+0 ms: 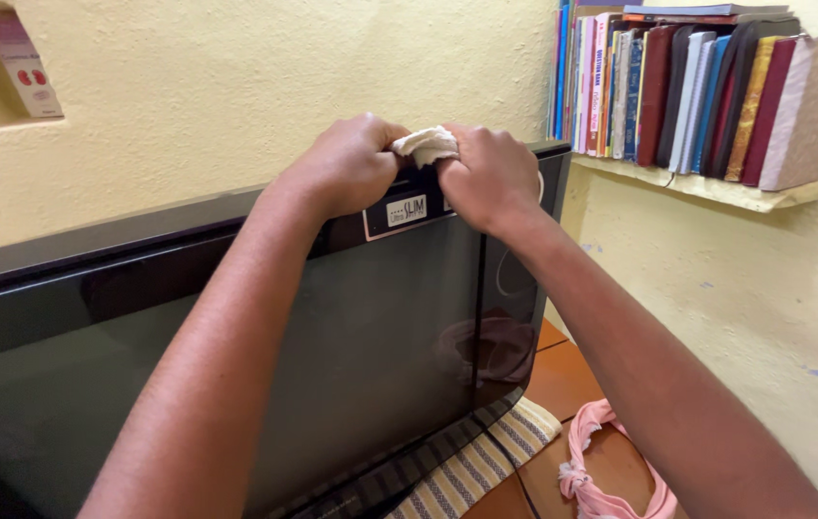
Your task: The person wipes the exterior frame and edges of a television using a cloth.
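Note:
A large black flat-screen television (361, 346) stands in front of me, its dark screen reflecting the room. My left hand (347, 165) and my right hand (491, 178) rest together on its top edge near the right corner. Both are closed on a small bunched off-white cloth (425, 144) that lies between them on the frame. A white sticker (407, 210) sits on the bezel just below my hands.
A yellow wall shelf (717, 187) at the upper right carries several upright books (688, 91). A striped mat (481, 461) lies under the television on a brown wooden surface (563, 380). A pink cloth (587, 461) lies at the lower right. A wall niche holds a small box (24, 67).

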